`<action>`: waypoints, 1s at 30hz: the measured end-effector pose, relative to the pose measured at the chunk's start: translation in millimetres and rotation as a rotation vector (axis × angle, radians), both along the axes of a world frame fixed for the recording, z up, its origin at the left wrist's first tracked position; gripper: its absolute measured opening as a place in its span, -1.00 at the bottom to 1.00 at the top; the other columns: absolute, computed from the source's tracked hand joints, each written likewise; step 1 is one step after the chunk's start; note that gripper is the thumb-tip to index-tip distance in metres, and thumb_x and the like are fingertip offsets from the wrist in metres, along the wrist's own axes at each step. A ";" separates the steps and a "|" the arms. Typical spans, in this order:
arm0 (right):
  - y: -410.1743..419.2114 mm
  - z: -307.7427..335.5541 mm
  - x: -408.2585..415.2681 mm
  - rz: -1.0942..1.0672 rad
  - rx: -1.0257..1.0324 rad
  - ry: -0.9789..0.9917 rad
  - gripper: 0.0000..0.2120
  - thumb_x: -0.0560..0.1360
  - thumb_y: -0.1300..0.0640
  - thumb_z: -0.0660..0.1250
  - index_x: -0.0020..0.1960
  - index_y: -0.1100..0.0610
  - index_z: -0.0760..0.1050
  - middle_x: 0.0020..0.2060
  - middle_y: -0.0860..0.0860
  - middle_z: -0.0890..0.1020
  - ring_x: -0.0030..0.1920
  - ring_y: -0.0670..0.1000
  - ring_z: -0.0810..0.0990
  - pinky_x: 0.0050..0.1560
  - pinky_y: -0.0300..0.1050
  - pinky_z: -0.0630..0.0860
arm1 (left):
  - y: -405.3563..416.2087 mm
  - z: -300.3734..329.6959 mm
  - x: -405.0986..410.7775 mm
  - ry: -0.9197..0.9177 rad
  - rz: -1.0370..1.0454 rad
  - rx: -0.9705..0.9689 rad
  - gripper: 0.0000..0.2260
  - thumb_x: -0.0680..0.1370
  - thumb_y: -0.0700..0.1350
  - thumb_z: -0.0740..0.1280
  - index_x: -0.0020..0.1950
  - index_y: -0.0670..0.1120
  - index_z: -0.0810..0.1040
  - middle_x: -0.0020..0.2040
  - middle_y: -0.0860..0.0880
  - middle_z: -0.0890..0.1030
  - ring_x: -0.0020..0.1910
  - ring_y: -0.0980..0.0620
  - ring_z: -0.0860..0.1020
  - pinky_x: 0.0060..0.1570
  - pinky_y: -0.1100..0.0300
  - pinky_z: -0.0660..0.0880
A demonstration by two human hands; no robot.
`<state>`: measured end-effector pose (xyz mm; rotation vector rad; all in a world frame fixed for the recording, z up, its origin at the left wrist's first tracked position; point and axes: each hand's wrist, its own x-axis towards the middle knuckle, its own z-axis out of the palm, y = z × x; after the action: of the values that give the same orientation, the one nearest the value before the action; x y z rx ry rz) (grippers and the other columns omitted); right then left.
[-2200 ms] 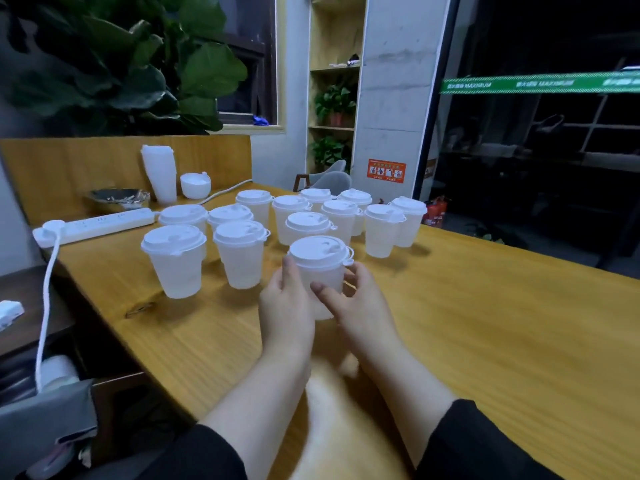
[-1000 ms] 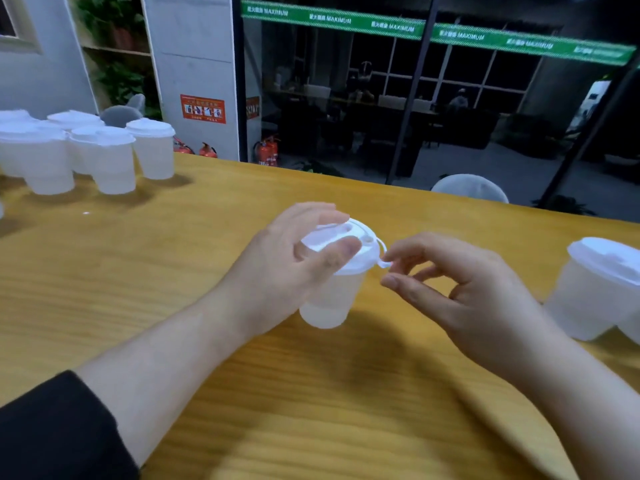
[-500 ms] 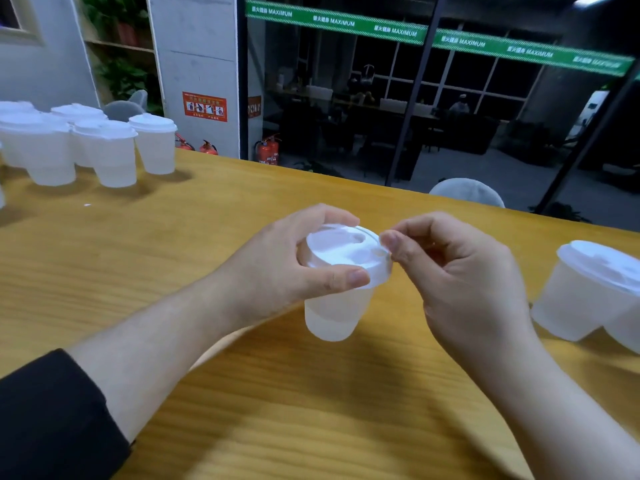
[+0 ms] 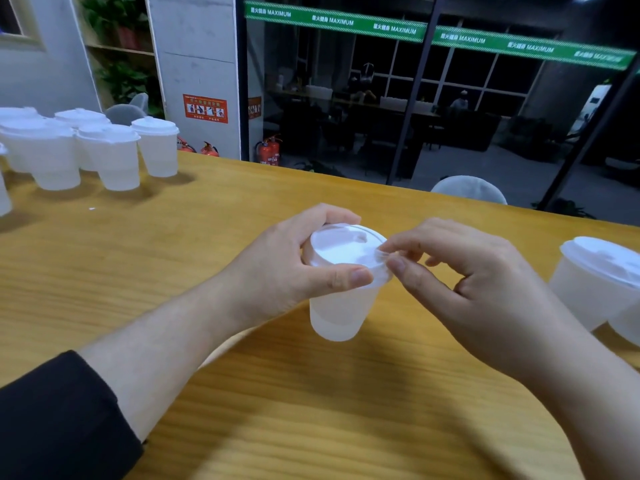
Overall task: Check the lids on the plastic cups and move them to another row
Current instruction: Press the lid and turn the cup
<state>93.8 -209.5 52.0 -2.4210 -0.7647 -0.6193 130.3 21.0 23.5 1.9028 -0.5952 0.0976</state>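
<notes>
- Here, nearest the person and toward the middle of the table [image 4: 104,271], the left hand [image 4: 287,271] grips a plastic cup [image 4: 337,313], thumb and fingers curled round the upper wall just under the lid [image 4: 346,249]. The cup's base seems slightly lifted or tilted off the wood, though I cannot tell for sure.
- The right hand [image 4: 485,271] pinches the lid's rim on its right side, thumb and forefinger closed on the edge, the other fingers curled behind.
- To do this check well, I would judge: keep the left grip light, since a thin cup wall buckles easily; work the pinch round the rim and press down wherever it gives; keep the cup upright.
- Compared with half a second ago, the right hand's pinch has dropped from the lid's upper edge to its rim, and the cup sits a little straighter in the left hand. A second ago the right fingers only reached for a small tab at the rim.
- Near the right edge of the table stand two more lidded cups [image 4: 595,278], apart from the hands; likely the new row.
- Far off, at the back left corner, waits a cluster of lidded cups [image 4: 114,157].
</notes>
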 end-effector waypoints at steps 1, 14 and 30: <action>0.1 0.9 -1.4 -0.009 -0.018 0.003 -0.80 0.61 -0.14 0.25 0.10 -0.16 0.62 -0.08 -0.21 0.62 0.07 -0.09 0.56 -0.02 -0.12 0.51 | -0.1 0.1 0.0 -0.001 0.001 -0.001 -0.40 0.28 0.35 0.49 0.29 0.26 0.52 0.14 0.28 0.61 0.12 0.23 0.59 -0.04 0.38 0.52; 17.0 7.7 -15.3 -0.149 -0.097 0.021 -0.78 0.54 -0.26 0.21 -0.08 -0.16 0.51 -0.22 -0.15 0.56 -0.11 -0.12 0.51 -0.22 0.05 0.52 | 0.8 -1.7 3.0 -0.015 0.020 0.019 -0.38 0.26 0.39 0.50 0.30 0.33 0.48 0.17 0.31 0.60 0.13 0.28 0.57 0.01 0.38 0.49; 52.4 11.6 11.1 -0.043 -0.172 0.302 -0.18 0.37 -0.42 0.40 0.55 -0.27 0.24 0.32 -0.47 0.33 0.23 -0.43 0.33 0.12 -0.47 0.33 | 3.9 -2.2 10.3 0.244 0.400 -0.316 -0.52 0.67 0.32 0.01 0.22 0.06 0.57 -0.03 -0.01 0.70 -0.09 0.03 0.69 0.07 -0.04 0.64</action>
<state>104.8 -157.1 63.5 -2.6113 -0.6629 -0.2002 140.6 24.9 21.3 1.6678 -0.0248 0.2014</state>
